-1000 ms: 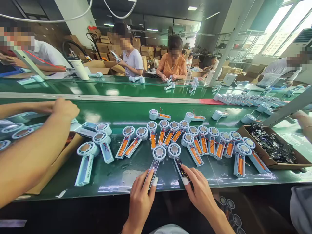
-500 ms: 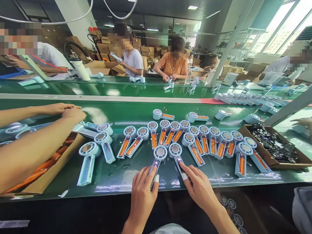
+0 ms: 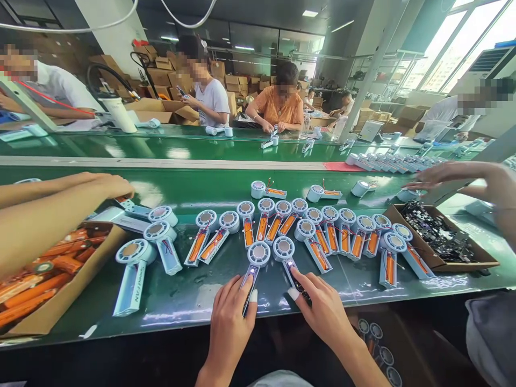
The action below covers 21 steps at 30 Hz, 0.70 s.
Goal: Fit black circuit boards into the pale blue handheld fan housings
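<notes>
Both my hands rest at the front edge of the green bench, each on a light-blue handheld fan with a round head. My left hand (image 3: 233,312) grips the handle of the left fan (image 3: 258,253), its index finger on a small lit spot on the circuit board. The handle of the right fan (image 3: 284,248) is held by my right hand (image 3: 322,301), index finger likewise on its dark board. White covers sit on both thumb tips. Beyond them stand several open-handled fans (image 3: 266,209) with orange battery cells and thin red wires.
A carton of orange battery cells (image 3: 97,263) is at left, beneath a co-worker's arms (image 3: 72,199). At right stands a carton of small black circuit boards (image 3: 489,262), with another co-worker's arm (image 3: 479,174) above it. Several people sit across the green belt (image 3: 193,183).
My hands keep hold of the two fans while the view shifts slightly. A co-worker's arm at right now reaches over the belt to a fan there. The left co-worker's hands have moved slightly.
</notes>
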Available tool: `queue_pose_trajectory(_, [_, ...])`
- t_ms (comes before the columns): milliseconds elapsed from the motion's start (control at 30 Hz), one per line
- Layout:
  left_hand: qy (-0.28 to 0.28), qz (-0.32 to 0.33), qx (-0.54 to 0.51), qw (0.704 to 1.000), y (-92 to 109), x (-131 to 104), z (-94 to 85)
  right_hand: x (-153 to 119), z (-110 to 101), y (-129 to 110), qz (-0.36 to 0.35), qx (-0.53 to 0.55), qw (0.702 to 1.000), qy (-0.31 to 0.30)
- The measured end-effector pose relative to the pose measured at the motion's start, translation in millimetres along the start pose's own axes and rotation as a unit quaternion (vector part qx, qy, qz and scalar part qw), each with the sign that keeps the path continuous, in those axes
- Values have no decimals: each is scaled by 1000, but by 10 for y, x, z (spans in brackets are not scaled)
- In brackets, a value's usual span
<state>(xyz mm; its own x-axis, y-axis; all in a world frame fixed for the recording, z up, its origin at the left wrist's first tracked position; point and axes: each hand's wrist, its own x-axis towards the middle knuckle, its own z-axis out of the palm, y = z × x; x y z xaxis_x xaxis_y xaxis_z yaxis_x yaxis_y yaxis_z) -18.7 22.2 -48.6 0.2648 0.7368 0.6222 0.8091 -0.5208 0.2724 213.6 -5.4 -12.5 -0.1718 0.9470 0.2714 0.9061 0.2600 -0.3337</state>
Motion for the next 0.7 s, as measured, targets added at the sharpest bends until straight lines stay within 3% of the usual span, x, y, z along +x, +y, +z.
queue_pose_trajectory(700, [-7,-4,6,1000,14,3,-9,-7,-1,-2,0,-21,1000,-1])
